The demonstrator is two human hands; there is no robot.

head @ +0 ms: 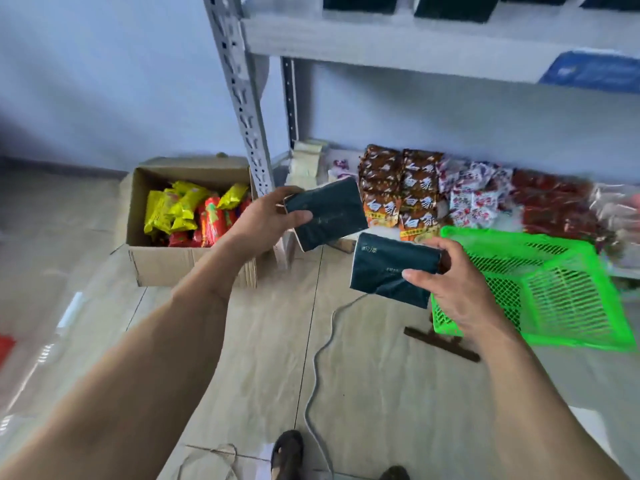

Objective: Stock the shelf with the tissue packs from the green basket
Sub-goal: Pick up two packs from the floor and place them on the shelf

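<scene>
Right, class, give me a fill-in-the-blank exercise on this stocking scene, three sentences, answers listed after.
1. Each hand holds one dark ____ pack: left hand, right hand.
2. The green basket rests on the ____.
3. The cardboard box stands to the ____ of the shelf post.

Missing words: tissue; floor; left

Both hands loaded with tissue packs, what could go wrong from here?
1. The left hand has only a corner grip on its tissue pack; it may slip on the lift.
2. The white cable runs beside the feet: possible trip.
3. The green basket looks empty; another reach may be wasted.
</scene>
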